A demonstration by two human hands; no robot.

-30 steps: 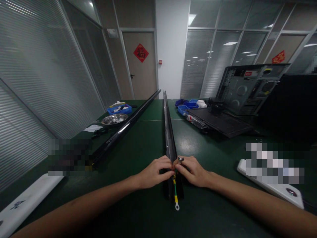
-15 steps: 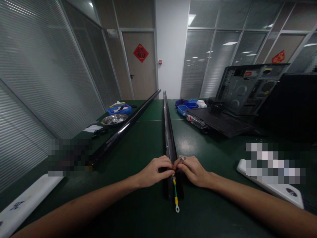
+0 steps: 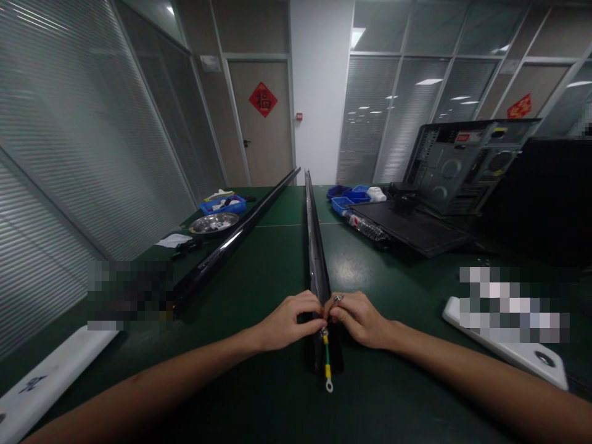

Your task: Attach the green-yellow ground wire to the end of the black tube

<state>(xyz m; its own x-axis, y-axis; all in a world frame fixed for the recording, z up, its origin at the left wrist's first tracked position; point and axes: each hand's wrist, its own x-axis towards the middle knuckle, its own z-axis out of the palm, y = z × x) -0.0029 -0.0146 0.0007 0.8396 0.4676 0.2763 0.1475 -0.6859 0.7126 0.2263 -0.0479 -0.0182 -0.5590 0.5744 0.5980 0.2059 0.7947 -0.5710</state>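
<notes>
A long black metal channel (image 3: pixel 316 253) lies lengthwise before me, and both my hands meet over its near end. A short green-and-yellow ground wire (image 3: pixel 327 354) hangs out from under my fingertips; its free ring terminal (image 3: pixel 329 385) points toward me. The wire's other end sits at a small metal fastener (image 3: pixel 324 332) on the channel. My left hand (image 3: pixel 291 320) is closed in a pinch just above that fastener. From the right, my right hand (image 3: pixel 358 319), with a ring on one finger, pinches at the same spot. Whatever lies between the fingertips is hidden.
A second black channel (image 3: pixel 231 237) lies to the left on the green table (image 3: pixel 272 271). Beyond it are a steel bowl (image 3: pixel 213 223) and a blue tray (image 3: pixel 222 205). Blue bins (image 3: pixel 342 205), a black panel (image 3: pixel 411 225) and an open computer case (image 3: pixel 462 166) stand right.
The wire's free ring terminal has swung slightly left and up. My right fingers have shifted a little, while my left hand stays almost still.
</notes>
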